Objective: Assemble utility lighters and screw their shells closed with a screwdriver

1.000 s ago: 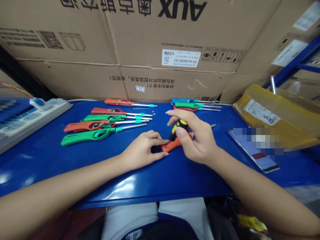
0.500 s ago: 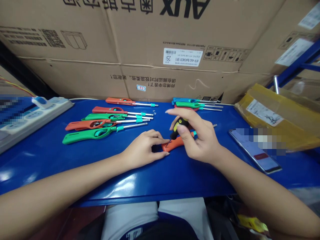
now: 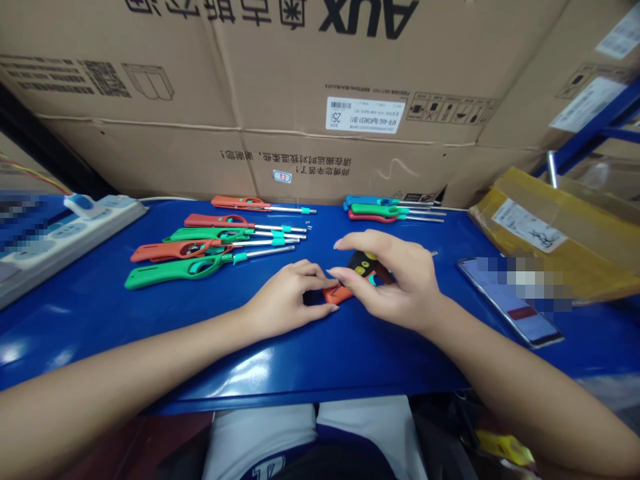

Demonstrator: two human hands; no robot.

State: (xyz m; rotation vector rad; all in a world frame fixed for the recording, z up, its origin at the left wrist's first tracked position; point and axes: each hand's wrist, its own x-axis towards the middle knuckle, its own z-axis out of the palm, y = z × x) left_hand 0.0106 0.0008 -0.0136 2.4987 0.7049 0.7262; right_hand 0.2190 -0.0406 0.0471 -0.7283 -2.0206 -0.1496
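My left hand [image 3: 290,293] pinches the handle end of an orange long-necked lighter [image 3: 335,294] lying on the blue table. In my right hand [image 3: 400,277], just above that lighter, is a short black and yellow screwdriver [image 3: 361,261]. Its grip rests back toward the palm, while my thumb and forefinger stand apart in front of it. The screwdriver's tip cannot be made out, and my right hand covers most of the lighter's far half.
Several orange, red and green lighters [image 3: 200,265] lie at left. More lighters [image 3: 375,211] lie at the back right. A phone [image 3: 510,307] and a yellow-taped parcel [image 3: 555,233] sit on the right. A power strip [image 3: 70,230] runs along the left, before a big cardboard box [image 3: 280,147].
My right thumb and forefinger have moved off the screwdriver and spread apart. The screwdriver has tipped back toward my palm. My left hand and the lighter stay in place.
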